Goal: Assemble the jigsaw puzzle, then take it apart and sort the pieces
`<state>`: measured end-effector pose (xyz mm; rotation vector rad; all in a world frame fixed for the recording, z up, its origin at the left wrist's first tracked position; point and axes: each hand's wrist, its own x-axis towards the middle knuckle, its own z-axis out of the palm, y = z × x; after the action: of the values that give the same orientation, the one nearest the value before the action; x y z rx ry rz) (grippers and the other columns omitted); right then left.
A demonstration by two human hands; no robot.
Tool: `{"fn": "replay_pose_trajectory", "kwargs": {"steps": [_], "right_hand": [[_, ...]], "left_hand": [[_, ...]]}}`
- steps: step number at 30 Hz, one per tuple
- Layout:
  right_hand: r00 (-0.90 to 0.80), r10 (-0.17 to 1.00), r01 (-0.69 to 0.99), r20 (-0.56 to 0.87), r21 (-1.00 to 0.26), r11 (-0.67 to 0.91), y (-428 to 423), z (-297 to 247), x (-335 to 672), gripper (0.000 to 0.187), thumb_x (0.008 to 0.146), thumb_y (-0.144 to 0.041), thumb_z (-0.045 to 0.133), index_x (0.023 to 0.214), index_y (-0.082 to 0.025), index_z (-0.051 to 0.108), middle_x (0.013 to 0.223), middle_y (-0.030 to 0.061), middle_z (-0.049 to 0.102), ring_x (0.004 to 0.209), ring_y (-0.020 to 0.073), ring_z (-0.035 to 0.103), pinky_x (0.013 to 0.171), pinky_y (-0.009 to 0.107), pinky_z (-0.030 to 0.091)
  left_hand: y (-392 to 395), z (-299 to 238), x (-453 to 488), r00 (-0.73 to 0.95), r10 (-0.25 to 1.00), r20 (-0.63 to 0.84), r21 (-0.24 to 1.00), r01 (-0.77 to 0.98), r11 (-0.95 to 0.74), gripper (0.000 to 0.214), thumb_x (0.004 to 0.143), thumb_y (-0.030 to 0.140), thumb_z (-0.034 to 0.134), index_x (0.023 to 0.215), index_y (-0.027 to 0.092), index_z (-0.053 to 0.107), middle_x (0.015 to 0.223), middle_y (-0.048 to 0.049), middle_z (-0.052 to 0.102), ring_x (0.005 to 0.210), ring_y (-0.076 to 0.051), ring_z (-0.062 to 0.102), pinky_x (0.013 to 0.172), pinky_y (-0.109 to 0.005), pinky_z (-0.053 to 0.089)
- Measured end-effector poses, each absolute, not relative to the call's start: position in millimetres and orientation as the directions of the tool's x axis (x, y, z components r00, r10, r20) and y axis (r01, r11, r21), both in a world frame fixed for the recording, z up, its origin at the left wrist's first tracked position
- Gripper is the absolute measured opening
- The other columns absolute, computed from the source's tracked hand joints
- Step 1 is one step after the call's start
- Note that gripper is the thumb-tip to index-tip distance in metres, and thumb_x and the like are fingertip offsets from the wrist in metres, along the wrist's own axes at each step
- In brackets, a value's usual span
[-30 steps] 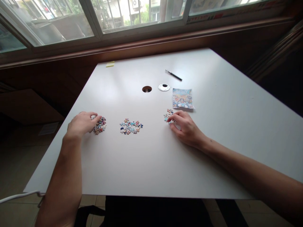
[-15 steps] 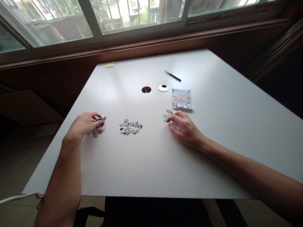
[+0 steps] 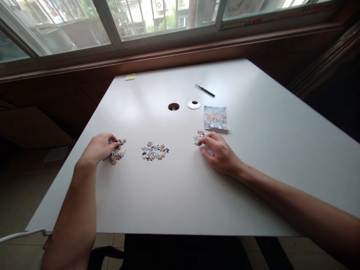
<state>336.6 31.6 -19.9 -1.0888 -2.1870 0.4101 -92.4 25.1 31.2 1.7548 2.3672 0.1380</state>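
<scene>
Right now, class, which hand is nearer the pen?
Right. The right hand is short of the pen, with the packet between; the left hand is farther off, at the leftmost pile.

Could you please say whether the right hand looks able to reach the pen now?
Probably yes: nothing covers the pen, and the thin picture sheet lying between it and the right hand looks low enough to pass over.

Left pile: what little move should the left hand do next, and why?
Maybe the left hand should gently spread the left pile, since it is already right there, and that pile looks heaped and overlapping, while the middle pile lies more spread out.
</scene>
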Motion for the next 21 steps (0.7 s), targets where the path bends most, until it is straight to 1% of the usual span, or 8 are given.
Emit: {"fn": "replay_pose_trajectory", "kwargs": {"steps": [3,6,9,13,17,21], "right_hand": [[-0.442,0.795,0.591,0.415,-0.533,0.606,31.3,-19.6,336.6,0.017,0.085,-0.015,0.056,0.098,-0.023,0.065,0.098,0.0085,0.058,0.095,0.0273,0.059,0.088,0.044,0.05],[-0.441,0.798,0.589,0.41,-0.539,0.602,30.7,-19.7,336.8,0.018,0.085,-0.014,0.056,0.098,-0.023,0.065,0.098,0.0084,0.058,0.098,0.0277,0.059,0.089,0.045,0.05],[-0.442,0.801,0.591,0.403,-0.541,0.598,30.6,-20.1,337.0,0.018,0.085,-0.015,0.057,0.099,-0.023,0.065,0.099,0.0083,0.059,0.098,0.0277,0.058,0.09,0.044,0.05],[-0.442,0.801,0.591,0.405,-0.54,0.599,30.8,-19.9,336.9,0.018,0.085,-0.015,0.057,0.099,-0.023,0.065,0.099,0.0083,0.059,0.098,0.0275,0.058,0.09,0.044,0.049],[-0.444,0.799,0.586,0.406,-0.543,0.602,30.3,-19.1,336.5,0.017,0.085,-0.014,0.056,0.098,-0.023,0.065,0.099,0.0082,0.059,0.098,0.0273,0.058,0.088,0.043,0.05],[-0.443,0.799,0.59,0.406,-0.54,0.601,29.9,-18.9,336.2,0.017,0.085,-0.014,0.056,0.098,-0.022,0.065,0.098,0.0083,0.059,0.097,0.0271,0.059,0.088,0.043,0.05]], "left_hand": [[23.5,30.8,-91.4,-0.274,0.959,-0.07,0.195,0.939,0.282,0.024,0.077,0.038,0.062,0.088,0.019,0.071,0.071,-0.0054,0.07,0.061,-0.021,0.062,0.055,-0.029,0.045],[23.2,30.7,-91.8,-0.276,0.96,-0.043,0.182,0.943,0.28,0.024,0.078,0.04,0.062,0.09,0.02,0.071,0.077,-0.0055,0.072,0.066,-0.021,0.064,0.059,-0.029,0.045],[23.3,31.6,-92.7,-0.287,0.957,0.035,0.155,0.948,0.279,0.024,0.079,0.043,0.063,0.089,0.022,0.071,0.085,-0.0063,0.074,0.076,-0.023,0.065,0.066,-0.03,0.045],[22.3,34.4,-91.8,-0.299,0.946,0.123,0.187,0.943,0.274,0.026,0.081,0.044,0.062,0.092,0.023,0.072,0.09,-0.0059,0.075,0.082,-0.024,0.066,0.072,-0.031,0.045],[20.5,37.6,-88.6,-0.317,0.937,0.147,0.193,0.938,0.287,0.025,0.082,0.043,0.06,0.093,0.024,0.072,0.089,-0.0052,0.075,0.085,-0.025,0.067,0.074,-0.033,0.044],[20.6,38.8,-88.3,-0.398,0.909,0.126,0.147,0.913,0.38,0.028,0.082,0.047,0.059,0.096,0.026,0.072,0.095,-0.0065,0.075,0.088,-0.03,0.065,0.071,-0.036,0.042]]}}
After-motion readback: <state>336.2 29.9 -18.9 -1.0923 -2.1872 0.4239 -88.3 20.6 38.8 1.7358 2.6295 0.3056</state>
